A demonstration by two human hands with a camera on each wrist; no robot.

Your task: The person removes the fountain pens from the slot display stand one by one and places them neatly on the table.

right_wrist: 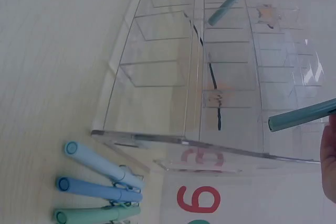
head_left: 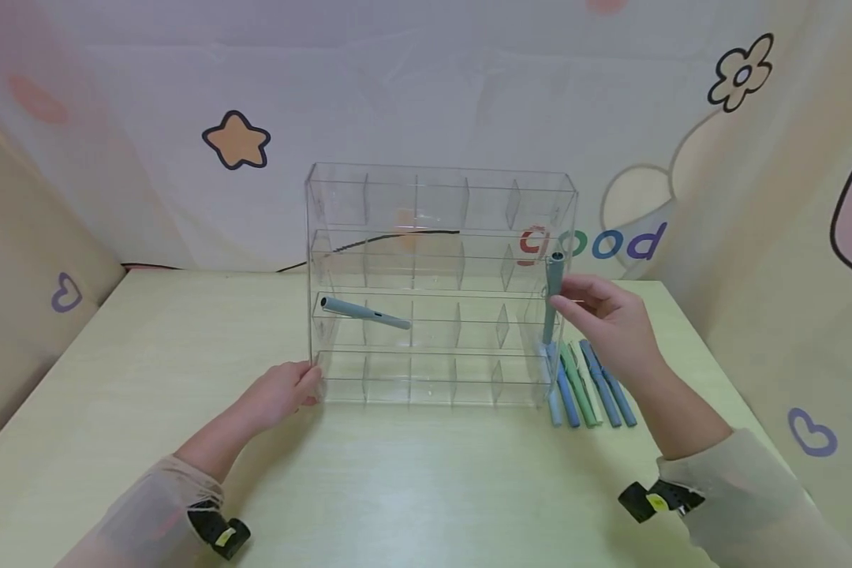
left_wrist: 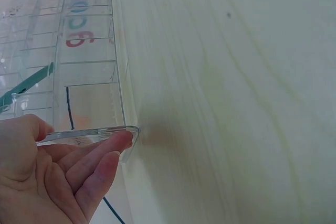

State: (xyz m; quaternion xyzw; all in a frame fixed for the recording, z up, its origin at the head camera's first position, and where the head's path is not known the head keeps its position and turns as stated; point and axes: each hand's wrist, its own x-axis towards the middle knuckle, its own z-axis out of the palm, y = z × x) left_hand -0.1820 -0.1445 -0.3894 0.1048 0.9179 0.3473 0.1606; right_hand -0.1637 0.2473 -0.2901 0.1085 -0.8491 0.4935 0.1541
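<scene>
A clear acrylic rack (head_left: 433, 382) with several rows of compartments stands on the table. My left hand (head_left: 277, 394) grips its lower left side panel, thumb on one face and fingers on the other, as the left wrist view shows (left_wrist: 68, 171). At the rack's right side, my right hand (head_left: 614, 325) pinches a teal pen (head_left: 554, 296) held nearly upright; in the right wrist view this pen (right_wrist: 299, 116) has its end over the compartments. Another teal pen (head_left: 362, 311) lies slanted at the left of the third row from the top.
Several pens lie side by side on the table right of the rack, among them a light blue pen (right_wrist: 102, 163), a blue pen (right_wrist: 94, 188) and a green pen (right_wrist: 89, 214). Behind the rack hangs a printed cloth (head_left: 397, 102) with a star and letters.
</scene>
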